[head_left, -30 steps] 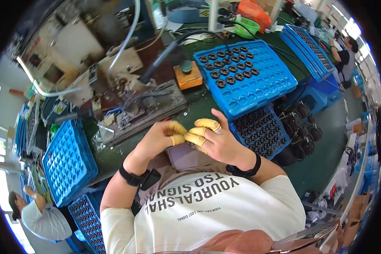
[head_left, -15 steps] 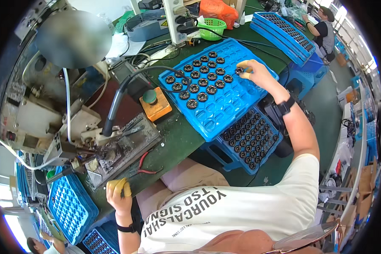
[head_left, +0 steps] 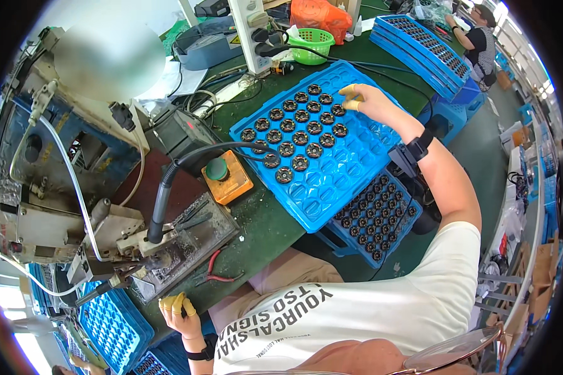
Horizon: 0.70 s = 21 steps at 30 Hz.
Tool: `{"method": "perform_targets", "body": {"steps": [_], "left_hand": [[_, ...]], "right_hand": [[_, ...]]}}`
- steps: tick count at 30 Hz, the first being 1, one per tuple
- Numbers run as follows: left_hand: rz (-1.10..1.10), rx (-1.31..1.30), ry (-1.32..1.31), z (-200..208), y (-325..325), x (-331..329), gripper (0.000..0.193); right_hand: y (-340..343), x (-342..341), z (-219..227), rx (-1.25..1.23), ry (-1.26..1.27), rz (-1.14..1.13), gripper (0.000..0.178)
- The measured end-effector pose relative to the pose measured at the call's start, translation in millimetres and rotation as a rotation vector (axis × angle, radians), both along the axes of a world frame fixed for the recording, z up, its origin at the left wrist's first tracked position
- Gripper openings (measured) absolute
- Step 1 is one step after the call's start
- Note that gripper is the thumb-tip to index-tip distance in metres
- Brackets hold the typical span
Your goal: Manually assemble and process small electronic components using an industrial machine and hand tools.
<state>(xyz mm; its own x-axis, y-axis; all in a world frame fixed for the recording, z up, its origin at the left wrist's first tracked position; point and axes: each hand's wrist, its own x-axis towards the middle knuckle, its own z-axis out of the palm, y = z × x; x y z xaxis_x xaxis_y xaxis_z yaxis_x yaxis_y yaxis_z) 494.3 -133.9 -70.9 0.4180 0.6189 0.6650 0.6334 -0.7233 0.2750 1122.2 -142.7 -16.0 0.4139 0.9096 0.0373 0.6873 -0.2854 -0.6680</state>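
My right hand [head_left: 374,105], with yellow finger covers, hovers over the far right part of a blue moulded tray [head_left: 306,212]. Its thumb and forefinger are apart, just beyond a small round black part with a metallic centre [head_left: 338,110] seated in a pocket. Several more such parts fill the tray's left and middle pockets. My left hand [head_left: 180,314], also in yellow finger covers, is held low by the near bench edge, its fingers curled; whatever they may hold is hidden. Red-handled pliers [head_left: 219,269] lie on the bench close to it.
A bench machine [head_left: 75,225] stands at left, its black hose [head_left: 169,181] arching toward the tray. An orange box with a green button [head_left: 227,177] sits between. Below the tray is another filled tray [head_left: 375,219]. Stacked trays [head_left: 419,56] stand far right, near another person [head_left: 480,44].
My right hand has let go of a round part, now in a tray pocket, and shifted slightly left and away. My left hand has moved slightly down. The whole view has shifted somewhat.
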Motion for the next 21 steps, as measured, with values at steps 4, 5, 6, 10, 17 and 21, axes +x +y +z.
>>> {"method": "perform_targets", "body": {"steps": [4, 5, 6, 10, 17, 21], "left_hand": [[-0.010, -0.012, 0.010, -0.7, 0.5, 1.0, 0.012], [-0.004, -0.025, 0.010, -0.9, 0.3, 1.1, 0.012], [-0.006, -0.025, 0.009, -1.2, 0.4, 1.1, 0.012], [0.002, -0.007, 0.003, -1.6, 0.7, 1.2, 0.012], [0.006, -0.040, 0.020, 0.2, -0.5, 1.3, 0.010], [0.009, -0.024, 0.011, 1.3, 0.1, 2.8, 0.011]], "right_hand": [[16.8, 13.4, -6.5, 0.044, -0.103, 0.031, 0.028], [22.9, 14.4, -7.9, 0.029, -0.160, 0.043, 0.027], [28.5, 13.8, -8.2, 0.013, -0.218, 0.055, 0.026], [45.1, 6.3, -6.5, -0.072, -0.271, 0.062, 0.025], [47.1, 1.7, -6.7, -0.082, -0.266, 0.061, 0.024], [45.4, 3.5, -7.4, -0.051, -0.164, 0.076, 0.023]]}}
